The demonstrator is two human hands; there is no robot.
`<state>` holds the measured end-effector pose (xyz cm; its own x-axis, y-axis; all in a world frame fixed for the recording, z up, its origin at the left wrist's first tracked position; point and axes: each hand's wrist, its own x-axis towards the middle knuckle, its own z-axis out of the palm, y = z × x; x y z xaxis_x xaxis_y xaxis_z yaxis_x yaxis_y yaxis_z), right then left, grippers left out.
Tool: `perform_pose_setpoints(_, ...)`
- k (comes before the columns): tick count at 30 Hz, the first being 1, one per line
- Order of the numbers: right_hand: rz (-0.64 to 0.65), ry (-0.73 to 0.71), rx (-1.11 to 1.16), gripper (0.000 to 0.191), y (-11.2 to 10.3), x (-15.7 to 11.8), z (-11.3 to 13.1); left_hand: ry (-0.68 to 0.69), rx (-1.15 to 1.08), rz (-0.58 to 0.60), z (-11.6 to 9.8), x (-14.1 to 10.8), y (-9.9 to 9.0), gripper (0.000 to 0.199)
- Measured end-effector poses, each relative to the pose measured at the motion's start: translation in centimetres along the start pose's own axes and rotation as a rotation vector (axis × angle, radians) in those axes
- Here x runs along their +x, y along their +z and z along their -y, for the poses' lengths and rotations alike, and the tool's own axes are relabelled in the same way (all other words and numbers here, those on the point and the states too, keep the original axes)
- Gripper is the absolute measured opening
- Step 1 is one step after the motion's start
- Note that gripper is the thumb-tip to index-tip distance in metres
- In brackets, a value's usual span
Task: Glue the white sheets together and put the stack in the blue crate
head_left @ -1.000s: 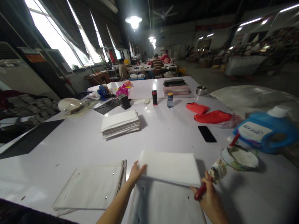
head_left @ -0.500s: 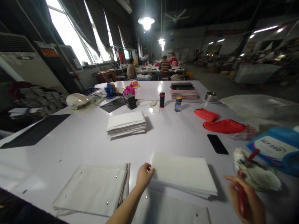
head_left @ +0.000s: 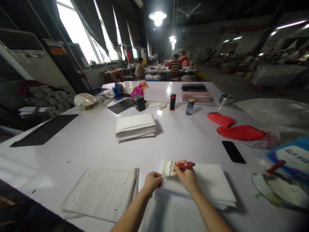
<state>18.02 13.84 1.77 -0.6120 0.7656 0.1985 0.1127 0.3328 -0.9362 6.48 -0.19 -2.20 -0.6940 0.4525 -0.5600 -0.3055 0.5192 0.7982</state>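
My right hand (head_left: 187, 177) grips the red handle of a paintbrush (head_left: 172, 168). White paste coats its bristles, which touch the left end of a stack of white sheets (head_left: 210, 182). At that stack's left edge, my left hand (head_left: 152, 183) has its fingers pinched together on the top sheet's edge; a small red patch shows by the fingertips. Nearer me, partly under the stack, lies a pale sheet (head_left: 173, 212) with a small metallic dot. To the right stands a shallow bowl (head_left: 259, 190) of whitish paste with another red handle (head_left: 276, 167) leaning in it.
Left of my hands lie off-white pieces (head_left: 101, 193) with small metallic dots. Farther back are another white stack (head_left: 135, 126), two bottles (head_left: 173, 102) (head_left: 190, 107) and red cloth pieces (head_left: 241, 132). A black phone (head_left: 233, 151) and blue container (head_left: 293, 158) sit at right.
My right hand has carried the paintbrush from the paste bowl leftward onto the white stack. My left hand stays at the stack's left edge, its fingers closer together. The view has shifted slightly.
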Motion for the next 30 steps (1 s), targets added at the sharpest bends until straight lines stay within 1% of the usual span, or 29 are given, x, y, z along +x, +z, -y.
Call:
perform_pose_setpoints(1,-0.006,0.007,-0.033,0.031,-0.5,0.1,-0.5,0.0,-0.008,-0.012,0.2,0.2,0.1,0.01)
perform_pose_setpoints(2,-0.024,0.016,-0.076,0.032,-1.8,0.2,-1.2,0.001,-0.015,-0.026,0.5,0.4,0.2,0.011)
perform_pose_setpoints(3,-0.052,0.025,-0.125,0.032,-3.8,0.2,-2.0,0.002,-0.021,-0.041,0.8,0.6,0.4,0.012)
perform_pose_setpoints(4,-0.091,0.035,-0.181,0.033,-6.3,0.2,-2.9,0.004,-0.027,-0.052,1.1,0.7,0.5,0.013)
perform_pose_setpoints(6,-0.19,0.041,-0.303,0.034,-12.4,0.1,-4.5,0.012,-0.041,-0.063,1.5,0.8,0.7,0.013)
perform_pose_setpoints(8,-0.318,0.038,-0.423,0.033,-17.9,-0.1,-5.2,0.024,-0.054,-0.057,1.8,0.7,0.7,0.013)
perform_pose_setpoints(9,-0.373,0.021,-0.473,0.031,-19.7,-0.4,-5.1,0.028,-0.059,-0.049,1.8,0.5,0.7,0.013)
perform_pose_setpoints(10,-0.43,-0.014,-0.517,0.03,-20.7,-0.7,-4.6,0.03,-0.064,-0.039,1.7,0.4,0.6,0.012)
perform_pose_setpoints(11,-0.478,-0.065,-0.542,0.029,-20.7,-1.1,-3.8,0.031,-0.068,-0.029,1.7,0.2,0.5,0.012)
perform_pose_setpoints(12,-0.514,-0.128,-0.536,0.027,-19.7,-1.6,-2.8,0.031,-0.073,-0.018,1.5,0.1,0.5,0.012)
perform_pose_setpoints(13,-0.529,-0.193,-0.508,0.025,-17.8,-2.1,-1.6,0.03,-0.078,-0.007,1.4,-0.1,0.4,0.012)
perform_pose_setpoints(14,-0.505,-0.241,-0.426,0.023,-15.2,-2.8,-0.3,0.03,-0.084,0.003,1.2,-0.2,0.4,0.012)
perform_pose_setpoints(15,-0.441,-0.262,-0.312,0.021,-12.1,-3.4,0.8,0.029,-0.089,0.013,1.0,-0.3,0.4,0.012)
perform_pose_setpoints(16,-0.304,-0.246,-0.205,0.018,-9.0,-4.1,1.8,0.029,-0.094,0.023,0.9,-0.4,0.4,0.012)
perform_pose_setpoints(17,-0.223,-0.246,-0.173,0.017,-6.1,-4.7,2.4,0.03,-0.098,0.03,0.8,-0.5,0.4,0.012)
perform_pose_setpoints(18,-0.171,-0.246,-0.158,0.017,-3.8,-5.2,2.6,0.031,-0.099,0.034,0.8,-0.5,0.5,0.011)
perform_pose_setpoints(19,-0.127,-0.232,-0.151,0.017,-2.3,-5.7,2.4,0.033,-0.1,0.033,0.9,-0.6,0.4,0.011)
perform_pose_setpoints(20,-0.109,-0.217,-0.16,0.018,-1.8,-6.0,1.9,0.036,-0.099,0.028,1.0,-0.6,0.4,0.01)
perform_pose_setpoints(21,-0.104,-0.195,-0.172,0.019,-2.3,-6.3,0.9,0.039,-0.098,0.021,1.2,-0.5,0.4,0.009)
perform_pose_setpoints(22,-0.111,-0.168,-0.19,0.02,-3.8,-6.4,-0.3,0.042,-0.097,0.014,1.3,-0.5,0.3,0.008)
perform_pose_setpoints(23,-0.131,-0.138,-0.213,0.021,-6.1,-6.6,-1.6,0.045,-0.095,0.009,1.5,-0.5,0.3,0.008)
perform_pose_setpoints(24,-0.156,-0.106,-0.245,0.023,-9.1,-6.6,-3.0,0.051,-0.092,0.008,1.7,-0.5,0.3,0.007)
perform_pose_setpoints(26,-0.228,-0.036,-0.327,0.025,-15.7,-6.7,-5.5,0.071,-0.078,0.012,1.9,-0.5,0.3,0.007)
perform_pose_setpoints(27,-0.28,-0.001,-0.438,0.028,-18.9,-6.7,-6.3,0.087,-0.068,0.012,1.9,-0.6,0.3,0.007)
perform_pose_setpoints(28,-0.318,0.0,-0.536,0.03,-21.7,-6.8,-6.7,0.106,-0.056,0.009,1.9,-0.7,0.2,0.008)
perform_pose_setpoints(29,-0.357,-0.026,-0.61,0.031,-24.1,-7.0,-6.8,0.128,-0.041,0.005,1.8,-0.8,0.1,0.01)
perform_pose_setpoints(30,-0.393,-0.079,-0.673,0.031,-26.0,-7.2,-6.5,0.152,-0.026,0.001,1.7,-0.9,-0.1,0.015)
